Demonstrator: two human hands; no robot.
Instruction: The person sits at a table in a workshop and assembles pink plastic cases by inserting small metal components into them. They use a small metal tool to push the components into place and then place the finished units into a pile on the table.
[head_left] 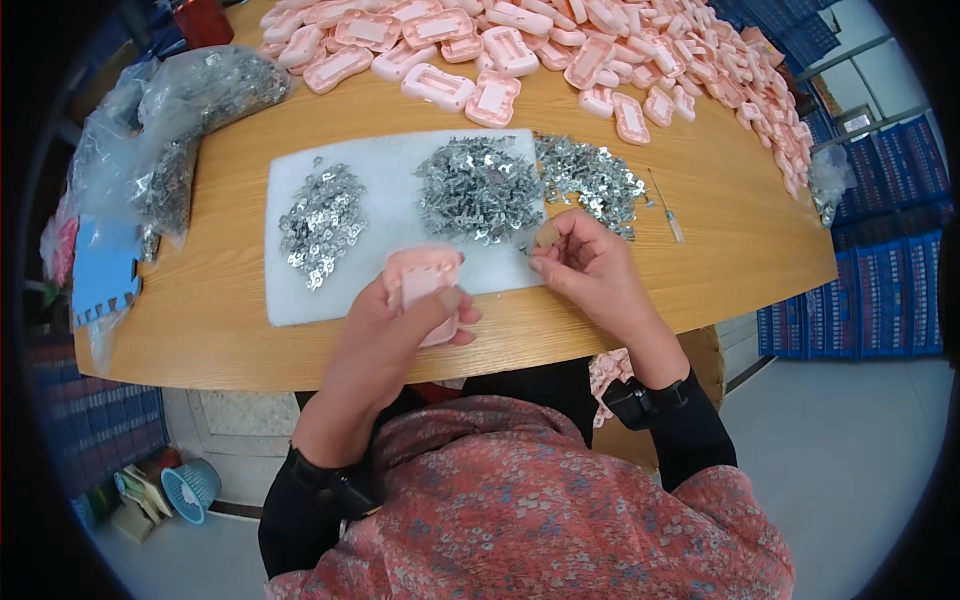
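Note:
My left hand (372, 330) grips a pale pink plastic casing (425, 272), fingers behind it and thumb across its hollow face. To the right, my right hand (595, 268) is closed in a pinch at the edge of a white foam mat (390, 162). A small grey metal piece (529, 250) shows at its fingertips; its exact shape is too small to tell. Just beyond that hand, a big heap of small metal pieces (480, 190) lies on the mat. A smaller heap (325, 222) sits on the mat's left, and another (595, 178) spreads over the wood on the right.
Many pink casings (600, 45) are piled along the table's far side. Clear bags of metal parts (165, 130) and a blue foam tile (105, 265) occupy the left. A thin needle-like tool (672, 220) lies at right. Below the table edge stands a cardboard box (708, 385).

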